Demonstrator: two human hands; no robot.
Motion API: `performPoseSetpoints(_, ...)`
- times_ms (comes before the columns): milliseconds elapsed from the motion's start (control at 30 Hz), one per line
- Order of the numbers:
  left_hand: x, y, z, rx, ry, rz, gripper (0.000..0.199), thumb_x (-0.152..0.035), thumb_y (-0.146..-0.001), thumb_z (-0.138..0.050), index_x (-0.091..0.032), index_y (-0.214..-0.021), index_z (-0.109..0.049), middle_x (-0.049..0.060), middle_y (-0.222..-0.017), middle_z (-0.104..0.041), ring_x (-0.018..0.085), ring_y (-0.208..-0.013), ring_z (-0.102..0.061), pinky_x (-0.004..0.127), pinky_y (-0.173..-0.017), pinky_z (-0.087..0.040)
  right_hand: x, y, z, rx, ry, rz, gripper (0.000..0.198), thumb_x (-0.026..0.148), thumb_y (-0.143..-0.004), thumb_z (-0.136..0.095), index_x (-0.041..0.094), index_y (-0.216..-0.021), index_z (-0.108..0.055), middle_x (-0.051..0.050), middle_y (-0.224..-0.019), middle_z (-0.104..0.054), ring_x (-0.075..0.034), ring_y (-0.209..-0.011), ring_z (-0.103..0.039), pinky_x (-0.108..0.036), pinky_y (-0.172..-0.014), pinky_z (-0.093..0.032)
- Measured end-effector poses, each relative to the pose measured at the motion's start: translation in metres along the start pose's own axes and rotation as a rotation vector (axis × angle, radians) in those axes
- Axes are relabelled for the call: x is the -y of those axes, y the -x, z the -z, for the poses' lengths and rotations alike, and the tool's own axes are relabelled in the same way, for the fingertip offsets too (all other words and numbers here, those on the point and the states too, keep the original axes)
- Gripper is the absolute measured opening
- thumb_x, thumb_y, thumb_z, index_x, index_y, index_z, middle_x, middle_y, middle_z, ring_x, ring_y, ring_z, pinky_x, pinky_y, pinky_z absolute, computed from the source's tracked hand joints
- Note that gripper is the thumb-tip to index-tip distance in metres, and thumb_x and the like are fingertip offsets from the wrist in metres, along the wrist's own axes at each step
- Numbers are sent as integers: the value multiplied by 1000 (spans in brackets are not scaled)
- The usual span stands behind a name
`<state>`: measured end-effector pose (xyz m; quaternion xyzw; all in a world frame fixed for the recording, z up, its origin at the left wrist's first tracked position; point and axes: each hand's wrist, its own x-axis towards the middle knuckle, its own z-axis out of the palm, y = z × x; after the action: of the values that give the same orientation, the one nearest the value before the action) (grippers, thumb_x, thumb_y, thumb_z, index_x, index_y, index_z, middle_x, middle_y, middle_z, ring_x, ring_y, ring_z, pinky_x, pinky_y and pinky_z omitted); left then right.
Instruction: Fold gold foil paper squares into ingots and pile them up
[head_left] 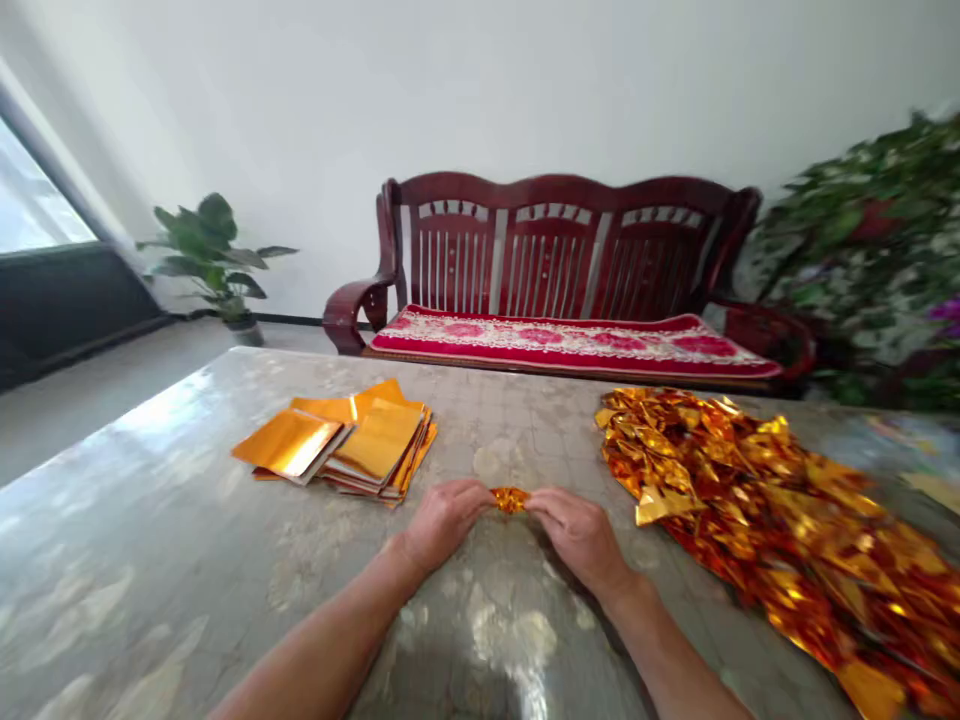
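Observation:
Between my two hands is a small folded piece of gold foil paper (511, 499), shiny and crinkled. My left hand (448, 515) pinches its left end, and my right hand (576, 525) pinches its right end. Both hands are closed, with the fingertips partly hidden behind the knuckles. To the left of my left hand lies a loose stack of flat gold foil sheets (375, 440), spread unevenly. On the right, a large heap of folded gold foil pieces (750, 500) stretches toward the lower right edge.
The hands are over a glossy grey patterned table (187, 560). Behind it stands a dark red wooden bench (551, 260) with a red and white cushion (555, 335). A potted plant (217, 250) is at the left, leafy plants (870, 240) at the right.

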<state>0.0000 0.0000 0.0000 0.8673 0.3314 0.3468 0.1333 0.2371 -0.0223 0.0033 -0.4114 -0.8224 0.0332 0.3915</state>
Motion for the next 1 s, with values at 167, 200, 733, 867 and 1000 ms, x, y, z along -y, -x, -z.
performPoseSetpoints(167,-1,0,-2,0,52,22,19,-21,-98,-52,-21,-100,-71,2,-93,-74,13,-84,-68,21,-77,-51,3,2,-3,-11,-40,10,18,13,-93,-57,23,-96,-72,-1,-93,-75,-14,-84,-71,-24,-77,-55)
performPoseSetpoints(200,-2,0,-2,7,70,24,19,-22,-98,-52,-21,-101,-70,2,-94,-74,12,-84,-68,20,-77,-51,4,2,-3,-10,-49,9,18,13,-93,-57,23,-96,-72,-2,-94,-75,-14,-85,-71,-24,-77,-55)
performPoseSetpoints(733,-11,-1,-7,29,67,43,22,-31,-100,-51,-21,-94,-70,1,-88,-74,11,-80,-68,19,-75,-50,22,-3,-7,32,-115,5,23,12,-93,-52,22,-100,-71,-3,-92,-75,-14,-83,-71,-22,-75,-55)
performPoseSetpoints(867,-15,-1,-7,55,16,42,26,-31,-101,-48,-20,-90,-68,1,-84,-72,11,-77,-66,19,-73,-48,27,-3,-9,32,-66,0,19,13,-93,-53,21,-93,-70,-3,-85,-73,-14,-77,-69,-21,-71,-52)
performPoseSetpoints(1000,-19,0,-8,59,-44,6,28,-28,-101,-46,-19,-84,-66,2,-77,-68,12,-73,-64,20,-69,-47,34,-1,-10,31,11,-9,21,14,-93,-52,19,-86,-70,-3,-76,-70,-14,-70,-67,-21,-66,-48)
